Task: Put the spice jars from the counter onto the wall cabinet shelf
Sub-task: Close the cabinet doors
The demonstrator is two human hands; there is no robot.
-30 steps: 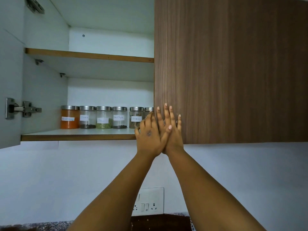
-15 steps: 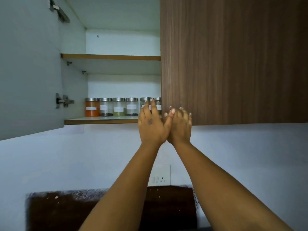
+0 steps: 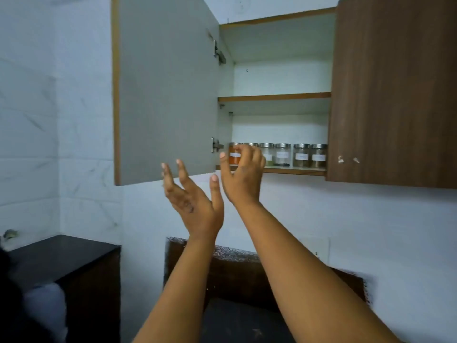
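— Looking up, what do you see?

— A wall cabinet with a brown wood door (image 3: pixel 393 90) shut on the right and a grey door (image 3: pixel 165 87) swung wide on the left. Inside, the low shelf with a brown edge (image 3: pixel 294 171) holds a row of small glass spice jars with shiny metal lids (image 3: pixel 283 155).

— Where do the jars sit?

— They stand upright, side by side, along the low shelf. The far left one is the jar of orange powder (image 3: pixel 235 158). To its right come clear jars with white labels. The words on the labels are too blurry to read. The upper shelf (image 3: pixel 274 97) is above them.

— What are the hands doing?

— Both arms reach up. The left hand (image 3: pixel 195 196) is up in the air below the grey door, with its fingers spread wide and straight. It holds nothing.

— And the other one?

— The right hand (image 3: pixel 243 174) is in front of the left end of the row. Its fingers are loosely bent, and they cover part of the orange jar and the jar next to it. I cannot tell if it touches a jar, but it does not seem to grip anything.

— What else is around?

— A white wall (image 3: pixel 346 219) is under the cabinet. A dark stone counter (image 3: pixel 61 256) sits low on the left, and a white wall socket (image 3: pixel 319 248) peeks out beside the right arm.
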